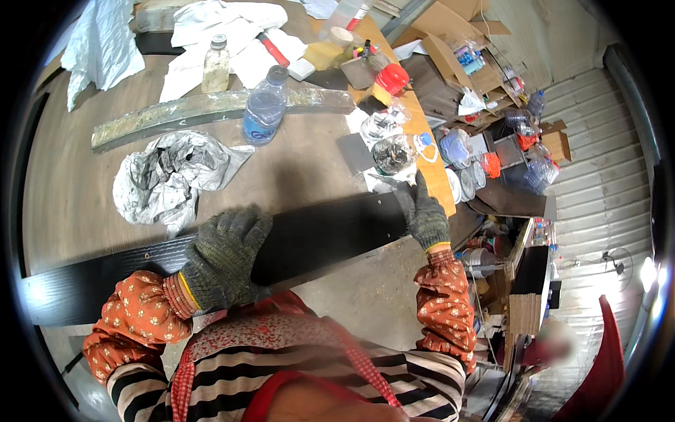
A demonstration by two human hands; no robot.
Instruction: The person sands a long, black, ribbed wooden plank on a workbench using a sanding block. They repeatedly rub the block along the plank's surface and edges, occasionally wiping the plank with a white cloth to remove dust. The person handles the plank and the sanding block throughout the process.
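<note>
A long black board (325,228) with small holes lies across the near side of the work table, slanting up to the right. My left hand (228,253), in a grey knit glove, is laid over the board's middle, fingers curled across its width toward the far edge. At the right end my right hand (427,219), gloved alike, grips the board's end; its fingertips are slightly blurred. Close by those fingertips, a pale grey scrap (382,184) is too blurred to name. Crumpled grey-stained paper or cloth (169,179) rests beyond the board.
A curved, paint-smeared strip (211,116) crosses the table, with a plastic water bottle (264,112) beside it. Farther back are a glass jar (216,67), white cloths (204,28) and a red-lidded container (391,79). Cardboard boxes (450,42) and clutter stand at right.
</note>
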